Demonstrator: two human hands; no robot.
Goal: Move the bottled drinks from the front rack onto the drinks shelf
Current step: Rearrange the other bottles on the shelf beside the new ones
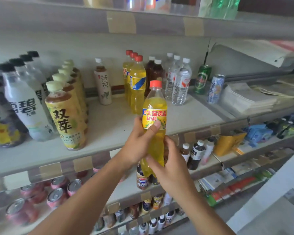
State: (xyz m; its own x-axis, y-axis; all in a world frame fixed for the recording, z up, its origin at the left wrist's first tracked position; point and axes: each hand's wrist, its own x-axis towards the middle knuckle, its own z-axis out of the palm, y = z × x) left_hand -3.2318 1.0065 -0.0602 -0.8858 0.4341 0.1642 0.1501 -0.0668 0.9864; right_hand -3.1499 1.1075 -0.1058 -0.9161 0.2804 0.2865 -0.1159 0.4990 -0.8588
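A yellow Dayao pineapple soda bottle (154,106) with a red cap stands upright in the air just in front of the drinks shelf (109,126). My left hand (139,143) grips its middle over the label. Below it, my right hand (168,163) wraps the bottle's lower part. On the shelf behind stands a row of three like yellow bottles (137,82) with red caps. The bare shelf board lies directly ahead of the held bottle.
Left on the shelf are rows of white Sprite bottles (24,106) and yellow tea bottles (66,116). A lone tea bottle (103,82), brown bottles (154,72), water bottles (180,82) and two cans (215,89) stand behind. Lower shelves hold cans (56,195) and bottles.
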